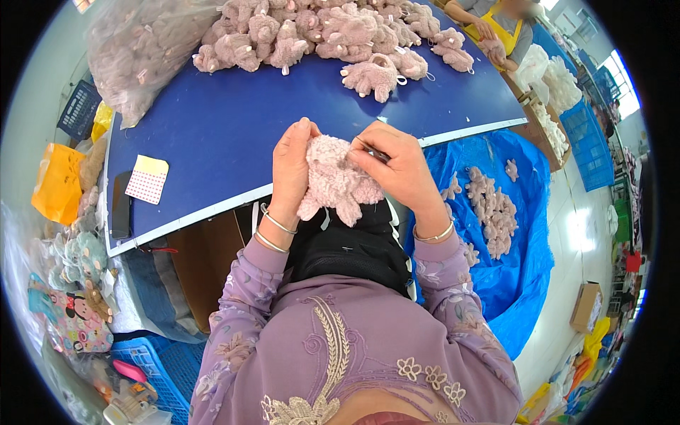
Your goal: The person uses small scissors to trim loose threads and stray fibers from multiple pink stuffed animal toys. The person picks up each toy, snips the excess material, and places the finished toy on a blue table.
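A fluffy pale pink plush toy (338,177) with stubby limbs is held up in front of me, just off the table's near edge. My left hand (290,164) is closed round its left side, thumb pointing up. At the toy's upper right, my right hand (398,161) pinches a small, slim dark tool (374,151). The tool's tip is close against the plush, and its exact kind is too small to make out. The fingers of my right hand also touch the toy's fur.
A pile of similar plush toys (333,32) lies along the far side of the blue table (234,106). A bulging clear bag (145,53) stands far left; a sticker sheet (147,178) lies near left. Right, a blue sheet (520,283) holds more toys. Another person (506,32) works far right.
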The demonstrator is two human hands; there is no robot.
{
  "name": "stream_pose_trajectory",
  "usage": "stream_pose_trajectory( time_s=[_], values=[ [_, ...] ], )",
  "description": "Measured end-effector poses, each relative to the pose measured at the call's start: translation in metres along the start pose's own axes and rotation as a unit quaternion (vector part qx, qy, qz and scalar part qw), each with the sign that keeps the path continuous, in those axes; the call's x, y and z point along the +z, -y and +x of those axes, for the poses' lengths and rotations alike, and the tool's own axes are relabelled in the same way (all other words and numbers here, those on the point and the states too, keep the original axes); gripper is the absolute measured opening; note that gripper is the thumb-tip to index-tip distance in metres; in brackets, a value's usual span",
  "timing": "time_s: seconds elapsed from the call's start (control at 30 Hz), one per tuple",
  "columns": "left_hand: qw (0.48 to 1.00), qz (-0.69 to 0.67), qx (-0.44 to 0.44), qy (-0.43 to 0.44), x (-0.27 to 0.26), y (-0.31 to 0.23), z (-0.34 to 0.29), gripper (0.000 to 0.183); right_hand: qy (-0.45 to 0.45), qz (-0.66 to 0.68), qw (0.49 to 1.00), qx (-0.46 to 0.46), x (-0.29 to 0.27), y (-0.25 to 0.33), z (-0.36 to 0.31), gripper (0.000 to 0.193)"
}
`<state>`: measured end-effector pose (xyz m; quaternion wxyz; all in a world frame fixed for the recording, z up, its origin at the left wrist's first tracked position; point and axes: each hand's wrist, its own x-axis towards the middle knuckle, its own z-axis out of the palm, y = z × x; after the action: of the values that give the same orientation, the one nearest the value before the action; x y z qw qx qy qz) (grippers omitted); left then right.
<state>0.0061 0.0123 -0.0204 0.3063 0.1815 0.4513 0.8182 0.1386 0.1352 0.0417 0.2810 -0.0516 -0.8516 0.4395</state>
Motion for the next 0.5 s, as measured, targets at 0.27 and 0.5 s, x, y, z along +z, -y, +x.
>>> stream_pose_trajectory(
  time_s=[0.27, 0.5],
  values=[
    [0.964, 0.185, -0.019, 0.188, 0.003, -0.016, -0.016, 0.024, -0.002, 0.191, 0.969, 0.155, -0.001, -0.009, -0.005, 0.019],
    [0.972, 0.102, -0.039, 0.209, 0.005, -0.018, -0.014, 0.013, 0.017, 0.438, 0.878, 0.193, -0.006, -0.018, -0.013, 0.012]
  ],
)
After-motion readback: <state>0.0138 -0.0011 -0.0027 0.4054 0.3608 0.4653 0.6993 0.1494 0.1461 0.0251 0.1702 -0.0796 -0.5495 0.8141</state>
